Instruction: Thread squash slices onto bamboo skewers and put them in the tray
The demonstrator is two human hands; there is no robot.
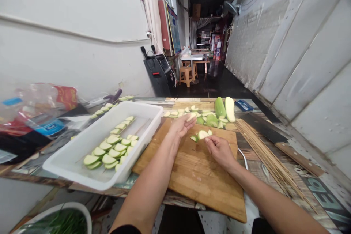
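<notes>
My left hand [181, 126] rests at the far edge of the wooden cutting board [197, 175], fingers closed on a pale vegetable slice [191, 116]. Over the board's far part, my right hand [219, 150] pinches a few green-skinned slices [202, 135]. Beyond the board lie more cut slices [189, 111] and two halves of a green vegetable [225, 108]. At the left, a white plastic tray [68, 161] holds several slices [112, 150].
A bundle of bamboo skewers [263, 150] and a cleaver [271, 135] lie right of the board. Bags and bottles [38, 109] crowd the far left by the wall. A bowl of greens [60, 221] sits below the table edge. A corridor with stools runs ahead.
</notes>
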